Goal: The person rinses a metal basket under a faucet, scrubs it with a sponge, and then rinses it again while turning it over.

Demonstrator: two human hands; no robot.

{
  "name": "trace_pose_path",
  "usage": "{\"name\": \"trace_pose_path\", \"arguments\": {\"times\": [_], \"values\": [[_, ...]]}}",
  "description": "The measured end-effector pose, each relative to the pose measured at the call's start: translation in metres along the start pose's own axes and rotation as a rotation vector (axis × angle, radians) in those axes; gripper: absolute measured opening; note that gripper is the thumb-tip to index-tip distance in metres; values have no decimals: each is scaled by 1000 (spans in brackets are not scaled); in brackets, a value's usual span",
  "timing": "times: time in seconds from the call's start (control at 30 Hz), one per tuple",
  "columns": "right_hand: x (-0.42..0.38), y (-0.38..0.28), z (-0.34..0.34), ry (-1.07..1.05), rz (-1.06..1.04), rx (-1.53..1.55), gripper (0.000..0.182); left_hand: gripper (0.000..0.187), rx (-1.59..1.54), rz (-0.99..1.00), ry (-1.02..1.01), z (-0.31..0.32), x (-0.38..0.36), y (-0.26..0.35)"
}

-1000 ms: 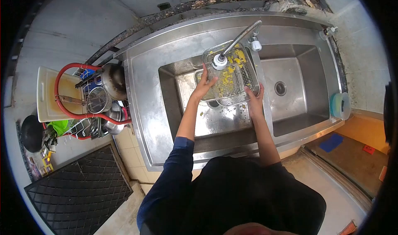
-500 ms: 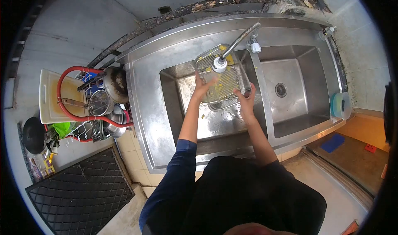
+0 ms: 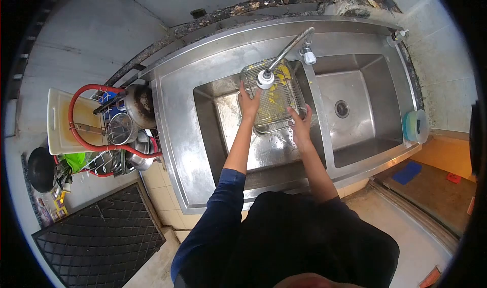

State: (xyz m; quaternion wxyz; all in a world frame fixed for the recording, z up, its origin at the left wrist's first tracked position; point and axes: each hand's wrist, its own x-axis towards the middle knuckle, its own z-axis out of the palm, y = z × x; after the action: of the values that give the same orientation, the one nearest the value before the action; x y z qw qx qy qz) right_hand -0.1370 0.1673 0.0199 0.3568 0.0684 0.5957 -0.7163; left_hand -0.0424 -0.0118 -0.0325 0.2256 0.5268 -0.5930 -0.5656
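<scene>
Over the left basin, a wire rack (image 3: 276, 107) with yellow food bits on its mesh lies on a rectangular metal tray (image 3: 278, 129). At the left edge of the rack, my left hand (image 3: 247, 104) is closed, its thumb on top and its other fingers outside. My right hand (image 3: 301, 124) grips the tray by its right side near the lower corner. Right above the rack hangs the white faucet head (image 3: 265, 79), close to my left fingertips. Whether water is running I cannot make out. The undersides of rack and tray are hidden.
A second basin (image 3: 350, 120) with a drain lies to the right, beyond a steel divider (image 3: 324, 120). A faucet handle (image 3: 309, 58) stands behind. To the left, a dish rack (image 3: 104, 146) holds pots, a strainer and a cutting board. A round plastic container (image 3: 417, 127) sits at the right edge.
The wire rack has come down flatter and more in line with the tray. My left hand has moved from over the mesh to the left edge. My right hand keeps its grip.
</scene>
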Motion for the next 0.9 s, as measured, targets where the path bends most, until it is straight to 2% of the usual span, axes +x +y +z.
{"name": "trace_pose_path", "arguments": {"times": [0.03,0.1,0.13,0.2,0.27,0.33,0.37,0.4,0.43,0.5,0.53,0.67,0.73,0.8,0.9], "values": [[0,-2,-1,-1,2,4,85,126,4,1,1,-3,-4,4],[4,-9,-6,-66,-27,112,84,129,23,82,-290,-11,-15,17],[5,-16,-9,-48,30,102,83,129,26,83,-292,-16,-23,28],[5,-24,-7,-63,43,74,84,133,352,165,-430,-26,-33,45],[10,-21,-1,-85,54,48,84,134,285,196,-432,-32,-20,35],[22,-5,6,-69,-113,128,84,136,217,233,-437,-33,-11,39],[27,-3,6,-73,-119,132,84,133,68,248,-445,-34,-10,45],[30,-5,7,-59,-160,68,83,131,-79,261,-453,-36,-10,52],[33,-6,9,-47,-199,5,82,131,-75,267,-451,-38,-11,59],[40,-17,9,-84,-250,23,81,121,-292,-49,-503,-41,-13,65],[40,-22,10,-114,-299,35,80,117,-250,-88,-515,-40,-13,66],[33,-40,10,-122,-250,55,79,120,-197,-72,-552,-30,-15,68],[37,-33,6,-131,-291,26,79,123,-74,24,-497,-24,-14,63],[37,-27,3,-114,-342,-58,81,121,-126,-10,-502,-23,-11,61],[38,-26,3,-90,-321,-12,81,116,-254,-59,-542,-23,-9,62]]}}
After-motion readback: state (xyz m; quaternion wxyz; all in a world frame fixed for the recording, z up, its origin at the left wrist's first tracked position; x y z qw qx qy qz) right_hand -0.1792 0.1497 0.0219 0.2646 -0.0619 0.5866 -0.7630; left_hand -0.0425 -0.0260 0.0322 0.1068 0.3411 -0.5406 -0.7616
